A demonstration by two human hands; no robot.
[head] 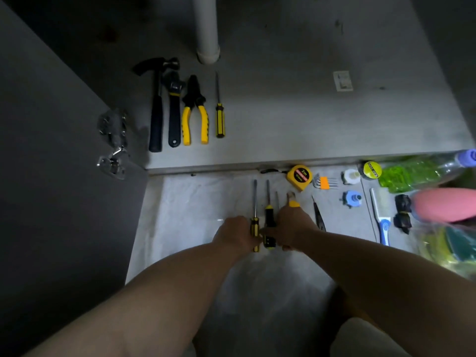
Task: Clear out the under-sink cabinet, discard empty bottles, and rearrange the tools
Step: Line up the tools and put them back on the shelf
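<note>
A dim grey cabinet floor (283, 112) with a white drain pipe (206, 27) lies beyond the tape measure (299, 177), and pale tiled floor (185, 202) lies nearer than it. Below-left of the tape measure, the left hand (235, 233) curls its fingers against the striped screwdriver (255, 225). The right hand (293, 225) covers the black-handled screwdriver (269, 217), and I cannot tell what its fingers grip.

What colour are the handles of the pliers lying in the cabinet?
Yellow; the pliers show clearly in the head view.
</note>
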